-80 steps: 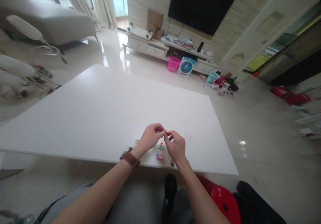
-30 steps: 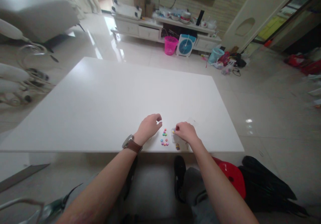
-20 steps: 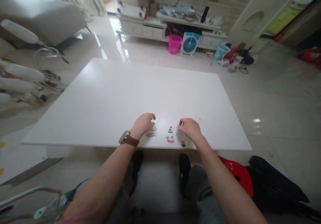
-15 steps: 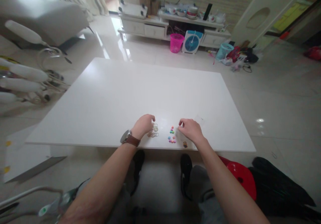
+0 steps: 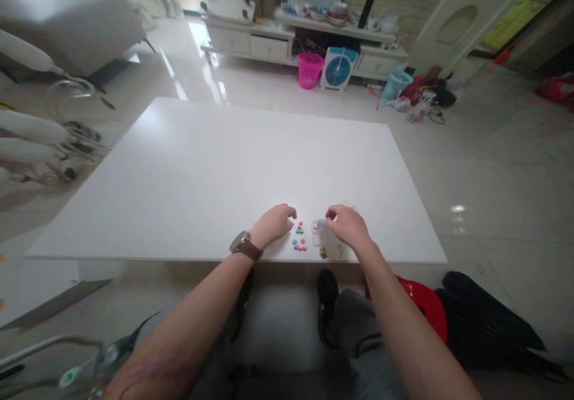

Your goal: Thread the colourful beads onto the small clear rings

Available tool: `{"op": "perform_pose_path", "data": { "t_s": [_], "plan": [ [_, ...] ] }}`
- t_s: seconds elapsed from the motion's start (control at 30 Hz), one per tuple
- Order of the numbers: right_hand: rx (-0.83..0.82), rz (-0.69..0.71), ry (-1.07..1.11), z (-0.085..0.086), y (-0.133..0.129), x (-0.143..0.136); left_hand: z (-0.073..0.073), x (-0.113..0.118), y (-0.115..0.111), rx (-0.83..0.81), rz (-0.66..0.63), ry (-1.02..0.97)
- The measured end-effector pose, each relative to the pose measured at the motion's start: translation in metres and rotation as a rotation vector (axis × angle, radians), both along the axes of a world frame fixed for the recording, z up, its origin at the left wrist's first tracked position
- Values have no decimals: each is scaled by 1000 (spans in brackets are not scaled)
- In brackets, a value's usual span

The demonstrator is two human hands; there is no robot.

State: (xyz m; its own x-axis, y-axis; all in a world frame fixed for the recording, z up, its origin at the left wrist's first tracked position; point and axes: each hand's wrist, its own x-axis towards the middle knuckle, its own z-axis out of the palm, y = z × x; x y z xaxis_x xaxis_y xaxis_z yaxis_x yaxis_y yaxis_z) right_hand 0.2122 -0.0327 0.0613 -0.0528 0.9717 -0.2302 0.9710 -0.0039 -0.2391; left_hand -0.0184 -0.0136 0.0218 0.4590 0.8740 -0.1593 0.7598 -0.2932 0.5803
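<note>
My left hand (image 5: 274, 223), with a brown-strapped watch (image 5: 246, 244) on its wrist, hovers just left of the small coloured beads. Its thumb and fingers are curved and apart, with nothing visible between them. One cluster of bright beads (image 5: 300, 228) lies by its fingertips; a second row of beads (image 5: 299, 246) is nearer the table edge. My right hand (image 5: 348, 226) is pinched closed over the far right corner of a small clear box (image 5: 317, 240) with a few beads in it. Whatever its fingertips hold is too small to make out. A small yellow-and-dark figure (image 5: 323, 252) lies in front of the box.
The white table (image 5: 233, 167) spreads ahead of me. A tiny pale piece (image 5: 340, 251) lies by my right wrist. On the floor beyond stand a pink basket (image 5: 309, 71) and a blue-white fan (image 5: 338, 70). A red stool (image 5: 424, 307) is at my right.
My left hand has moved right toward the beads, and the metal rings beside it no longer show. The clear box with beads now shows beside my right hand. The view has shifted slightly.
</note>
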Motion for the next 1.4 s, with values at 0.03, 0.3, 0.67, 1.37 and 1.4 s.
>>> {"op": "perform_pose_path", "data": {
  "t_s": [0.03, 0.3, 0.67, 1.37, 1.4],
  "plan": [
    [-10, 5, -2, -1, -2, 3, 0, 3, -2, 11, -19, 1],
    [-112, 79, -5, -16, -5, 13, -3, 23, -11, 2, -46, -23],
    [-128, 134, 24, -32, 3, 4, -19, 28, -3, -6, -99, 47],
    [-174, 354, 4, -31, 2, -10, -25, 16, 6, 58, -118, 158],
    [-173, 357, 1, -31, 2, -11, -24, 16, 6, 60, -114, 157]
  ]
}}
